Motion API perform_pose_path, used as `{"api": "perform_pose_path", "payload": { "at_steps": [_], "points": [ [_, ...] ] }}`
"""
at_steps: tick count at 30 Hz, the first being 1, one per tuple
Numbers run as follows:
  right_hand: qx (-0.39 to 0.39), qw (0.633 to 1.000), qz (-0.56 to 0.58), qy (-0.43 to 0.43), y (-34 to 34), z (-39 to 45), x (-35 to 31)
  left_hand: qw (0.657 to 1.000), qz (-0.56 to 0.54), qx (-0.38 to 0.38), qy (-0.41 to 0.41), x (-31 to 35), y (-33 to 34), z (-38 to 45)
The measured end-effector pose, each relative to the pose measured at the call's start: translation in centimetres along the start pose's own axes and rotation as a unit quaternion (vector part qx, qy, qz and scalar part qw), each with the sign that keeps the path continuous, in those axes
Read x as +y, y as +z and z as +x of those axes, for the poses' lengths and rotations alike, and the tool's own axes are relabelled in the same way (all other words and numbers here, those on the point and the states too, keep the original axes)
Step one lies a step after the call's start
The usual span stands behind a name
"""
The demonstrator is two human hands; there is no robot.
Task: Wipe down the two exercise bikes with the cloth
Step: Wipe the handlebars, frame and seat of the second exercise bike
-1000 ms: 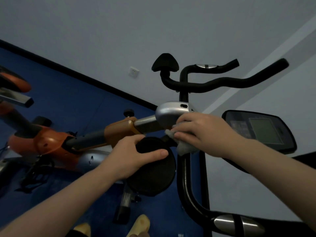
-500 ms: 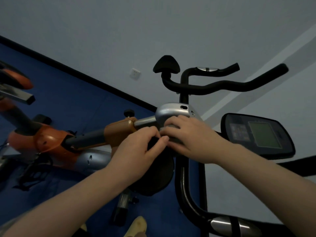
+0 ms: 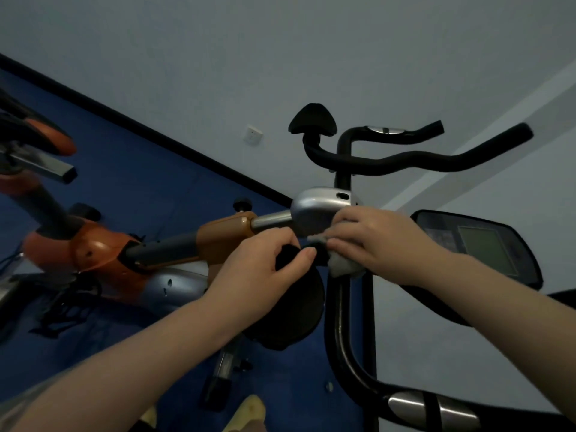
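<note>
A white wall socket (image 3: 253, 135) sits above the blue floor (image 3: 149, 182).

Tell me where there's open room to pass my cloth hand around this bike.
Free: above the silver housing, below the black handlebars. Crowded: left hand, right hand with cloth, and black disc bunch together.

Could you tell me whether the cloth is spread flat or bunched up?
Bunched up: the grey cloth bulges in a crumpled wad beneath the right hand, whose fingers press it against the bike.

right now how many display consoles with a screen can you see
1: the display console sits at the right, behind the right hand that holds the cloth. Others may be out of frame.
</note>
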State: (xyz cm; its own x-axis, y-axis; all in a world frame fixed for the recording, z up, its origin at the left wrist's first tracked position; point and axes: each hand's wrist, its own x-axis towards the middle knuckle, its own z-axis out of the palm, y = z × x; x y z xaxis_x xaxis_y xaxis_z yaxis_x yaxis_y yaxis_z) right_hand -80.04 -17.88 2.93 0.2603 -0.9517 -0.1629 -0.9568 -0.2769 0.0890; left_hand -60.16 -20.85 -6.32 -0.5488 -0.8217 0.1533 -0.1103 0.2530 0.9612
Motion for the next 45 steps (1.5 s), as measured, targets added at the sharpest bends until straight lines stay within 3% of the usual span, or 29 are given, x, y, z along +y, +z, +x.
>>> {"api": "perform_pose_path", "payload": {
  "at_steps": [6,12,15,21,26,31,35,41,45],
  "points": [
    [0.016,0.999,0.003,-0.039,1.7,2.0,-2.9,0.999,-0.041,0.009,-0.018,-0.3,-0.3,-0.3],
    [-0.015,0.999,0.031,0.018,0.0,1.4,-1.6,0.997,-0.059,0.013,-0.042,-0.5,-0.3,-0.2],
    [-0.009,0.999,0.029,-0.014,1.4,2.2,-3.2,0.995,-0.085,0.001,-0.049,-0.3,-0.5,-0.4],
    [-0.034,0.999,0.019,0.023,-0.4,1.2,-1.3,0.996,-0.071,0.003,-0.050,-0.3,-0.4,-0.2],
    [-0.010,0.999,0.005,-0.034,1.5,2.2,-3.3,0.994,-0.098,-0.008,-0.047,0.0,-0.6,-0.3],
    [-0.023,0.999,0.047,0.006,0.3,1.8,-1.2,0.995,-0.090,-0.010,-0.051,-0.1,-0.5,-0.2],
    [-0.031,0.996,0.074,-0.030,1.4,2.8,-2.7,0.993,-0.105,-0.011,-0.045,0.2,-0.6,-0.3],
    [-0.064,0.996,0.063,0.003,-0.1,2.3,-0.7,0.994,-0.090,-0.021,-0.051,0.0,-0.7,-0.2],
    [-0.058,0.995,0.075,-0.021,1.5,3.4,-3.0,0.992,-0.115,-0.018,-0.044,0.0,-0.7,-0.2]
  ]
}}
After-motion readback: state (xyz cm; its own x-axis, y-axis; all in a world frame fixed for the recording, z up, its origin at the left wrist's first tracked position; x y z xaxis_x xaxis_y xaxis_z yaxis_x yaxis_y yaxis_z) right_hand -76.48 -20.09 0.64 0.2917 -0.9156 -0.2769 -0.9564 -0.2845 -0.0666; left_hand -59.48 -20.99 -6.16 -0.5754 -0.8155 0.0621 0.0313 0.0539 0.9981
